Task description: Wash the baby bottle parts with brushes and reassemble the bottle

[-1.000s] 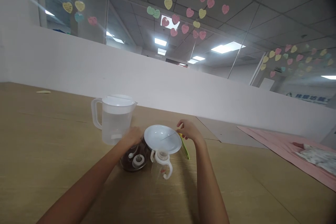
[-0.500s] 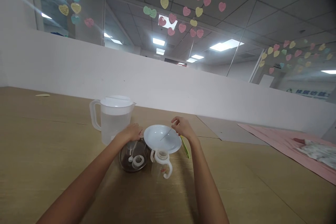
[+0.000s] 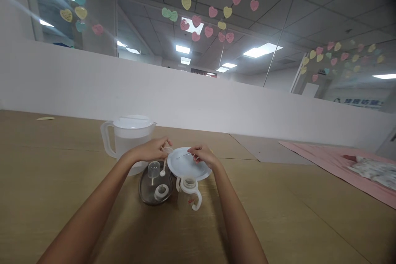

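Note:
My left hand (image 3: 156, 149) pinches a translucent bottle nipple with a straw (image 3: 165, 161) hanging from it, a small white ball at the lower end. Beneath is a dark kidney-shaped tray (image 3: 145, 196), holding a clear cap (image 3: 154, 170) and a white collar ring (image 3: 161, 192). Between the fingers of my right hand (image 3: 202, 155) is a thin stick (image 3: 183, 156), pointing left over a white plate (image 3: 176, 169). Just in front of the plate stands a clear baby bottle (image 3: 185, 202) with white handles and an uncovered mouth.
Behind my left hand stands a lidded translucent pitcher (image 3: 123, 136). A pale flat piece (image 3: 45, 118) lies at the far left. On the right are a pink cloth (image 3: 312, 154) and a patterned fabric bundle (image 3: 374, 172). A white low wall (image 3: 198, 99) bounds the table's back.
My left hand has lifted the nipple and straw up from the tray. My right hand has moved left over the plate with the stick, and the yellow-green item beside it is now mostly hidden.

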{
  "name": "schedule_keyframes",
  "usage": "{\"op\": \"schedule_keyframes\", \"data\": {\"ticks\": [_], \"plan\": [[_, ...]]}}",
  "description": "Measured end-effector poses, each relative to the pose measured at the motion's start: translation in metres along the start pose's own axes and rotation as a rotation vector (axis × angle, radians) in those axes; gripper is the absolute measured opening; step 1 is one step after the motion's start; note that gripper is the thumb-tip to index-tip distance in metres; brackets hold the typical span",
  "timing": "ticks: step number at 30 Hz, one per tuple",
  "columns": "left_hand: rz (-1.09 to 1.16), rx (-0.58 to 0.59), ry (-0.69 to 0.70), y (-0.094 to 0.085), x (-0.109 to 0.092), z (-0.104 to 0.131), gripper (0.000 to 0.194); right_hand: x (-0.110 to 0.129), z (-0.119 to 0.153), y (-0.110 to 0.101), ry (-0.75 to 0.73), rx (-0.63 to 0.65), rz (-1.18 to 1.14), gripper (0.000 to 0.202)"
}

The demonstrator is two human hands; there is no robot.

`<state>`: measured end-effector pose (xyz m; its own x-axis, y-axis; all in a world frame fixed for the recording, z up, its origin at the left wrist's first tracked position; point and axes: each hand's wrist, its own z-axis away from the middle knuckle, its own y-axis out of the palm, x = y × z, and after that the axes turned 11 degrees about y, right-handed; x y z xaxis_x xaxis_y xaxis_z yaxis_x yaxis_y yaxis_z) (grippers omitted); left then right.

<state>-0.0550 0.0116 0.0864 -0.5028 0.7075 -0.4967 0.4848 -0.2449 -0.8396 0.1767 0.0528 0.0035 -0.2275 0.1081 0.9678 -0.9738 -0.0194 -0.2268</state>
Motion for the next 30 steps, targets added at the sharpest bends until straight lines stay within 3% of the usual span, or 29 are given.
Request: {"op": "schedule_keyframes", "data": {"ticks": [3,7,11,16,22,30], "plan": [[0.044,-0.159,0.081,0.004,0.002,-0.006,0.044,0.007,0.005,-0.006,-0.019,-0.016,-0.102,0.008],[0.142,-0.416,0.197,0.018,0.014,-0.021,0.061,0.032,0.028,-0.032,-0.132,-0.144,-0.260,0.018],[0.229,-0.537,0.288,0.033,0.015,-0.032,0.064,0.067,0.073,-0.053,-0.494,-0.400,-0.513,0.037],[0.434,-0.562,0.361,0.047,0.004,-0.039,0.054,0.092,0.113,-0.037,-0.778,-0.622,-0.450,0.038],[0.628,-0.535,0.369,0.052,-0.004,-0.041,0.052,0.093,0.114,-0.008,-0.810,-0.691,-0.103,0.037],[0.803,-0.586,0.323,0.040,-0.007,-0.039,0.051,0.095,0.123,-0.001,-0.914,-0.780,0.197,0.033]]}}
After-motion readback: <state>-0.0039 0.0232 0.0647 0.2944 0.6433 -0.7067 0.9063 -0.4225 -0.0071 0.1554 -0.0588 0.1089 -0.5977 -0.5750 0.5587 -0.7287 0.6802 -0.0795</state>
